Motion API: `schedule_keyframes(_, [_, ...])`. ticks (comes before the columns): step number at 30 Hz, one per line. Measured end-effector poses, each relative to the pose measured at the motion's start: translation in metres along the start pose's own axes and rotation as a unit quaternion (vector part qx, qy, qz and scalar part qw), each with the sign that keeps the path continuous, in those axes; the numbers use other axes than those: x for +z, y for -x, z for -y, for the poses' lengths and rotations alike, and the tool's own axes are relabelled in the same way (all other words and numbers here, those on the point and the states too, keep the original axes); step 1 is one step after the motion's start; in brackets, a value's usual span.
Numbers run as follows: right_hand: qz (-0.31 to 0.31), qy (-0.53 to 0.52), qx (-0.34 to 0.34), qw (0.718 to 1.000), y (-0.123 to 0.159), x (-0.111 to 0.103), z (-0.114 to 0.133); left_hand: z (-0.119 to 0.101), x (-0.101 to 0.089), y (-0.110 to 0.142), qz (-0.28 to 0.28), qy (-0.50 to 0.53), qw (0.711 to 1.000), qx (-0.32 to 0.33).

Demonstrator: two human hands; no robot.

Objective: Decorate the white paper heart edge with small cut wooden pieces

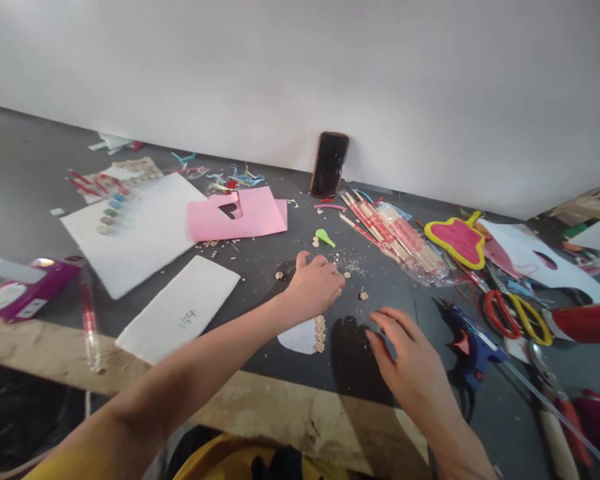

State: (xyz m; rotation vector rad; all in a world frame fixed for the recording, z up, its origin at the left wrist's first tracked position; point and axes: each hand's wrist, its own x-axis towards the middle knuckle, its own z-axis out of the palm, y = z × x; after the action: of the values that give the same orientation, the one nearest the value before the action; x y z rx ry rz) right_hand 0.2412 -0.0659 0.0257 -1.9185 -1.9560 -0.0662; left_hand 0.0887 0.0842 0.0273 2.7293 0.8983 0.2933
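My left hand (316, 285) reaches over the dark tabletop with its fingers curled down; whatever they pinch is hidden beneath them. Partly under that wrist lies a small rounded white paper piece (296, 337), with a strip of beige crumbly flower-like bits (320, 335) along its right edge. To the right hovers my right hand (411, 360), thumb and fingers apart, holding nothing. Loose beige flower-like bits are scattered close by, one bit (363, 296) just above the right fingertips and another bit (279, 275) left of the left hand. Farther back lies a light green scrap (325, 237).
A phone (330, 165) leans on the white wall. Left are pink paper (250, 217), a white board (130, 247), a white card (180, 310) and a purple tool (30, 293). Right are bagged sticks (405, 240), a blue glue gun (473, 350), scissors (527, 320) and a yellow-edged pink shape (457, 243).
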Motion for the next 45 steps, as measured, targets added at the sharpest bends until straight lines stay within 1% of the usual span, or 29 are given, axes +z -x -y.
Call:
schedule_keyframes(3, [-0.004,-0.016,0.003,1.0,0.002,0.001,0.002,0.011,-0.014,0.0,-0.011,0.104,0.994,-0.035])
schedule_keyframes(5, [-0.004,-0.025,0.001,1.0,0.004,0.002,0.003,0.018,-0.024,0.007,-0.021,0.149,0.987,-0.048])
schedule_keyframes(7, [-0.002,-0.031,0.003,1.0,0.007,0.003,0.004,0.025,-0.031,0.022,-0.043,0.153,0.985,-0.063])
schedule_keyframes(9, [-0.003,-0.035,0.009,0.999,0.011,0.005,0.005,0.031,-0.034,0.042,-0.057,0.135,0.986,-0.08])
schedule_keyframes(11, [-0.009,-0.041,0.015,0.999,0.016,0.007,0.006,0.035,-0.033,0.065,-0.056,0.114,0.987,-0.098])
schedule_keyframes(14, [-0.019,-0.058,0.015,0.998,0.024,0.013,0.01,0.036,-0.026,0.096,-0.066,0.104,0.986,-0.114])
schedule_keyframes(16, [-0.02,-0.07,0.012,0.997,0.029,0.018,0.013,0.032,-0.019,0.109,-0.074,0.102,0.985,-0.118])
schedule_keyframes(18, [-0.02,-0.08,0.011,0.997,0.032,0.021,0.018,0.026,-0.014,0.116,-0.073,0.105,0.984,-0.122])
schedule_keyframes(23, [-0.044,-0.097,0.017,0.994,0.036,0.026,0.029,0.014,-0.008,0.116,-0.073,0.101,0.981,-0.147])
schedule_keyframes(30, [-0.083,-0.114,0.023,0.99,0.041,0.031,0.03,0.012,0.002,0.114,-0.09,0.084,0.985,-0.12])
schedule_keyframes(35, [-0.067,-0.129,0.033,0.989,0.045,0.037,0.028,0.01,0.007,0.114,-0.094,0.082,0.983,-0.135])
schedule_keyframes(39, [-0.053,-0.135,0.038,0.989,0.047,0.039,0.027,0.008,0.008,0.113,-0.095,0.08,0.983,-0.133])
schedule_keyframes(45, [-0.054,-0.136,0.033,0.989,0.045,0.038,0.027,0.008,0.008,0.111,-0.094,0.077,0.984,-0.129])
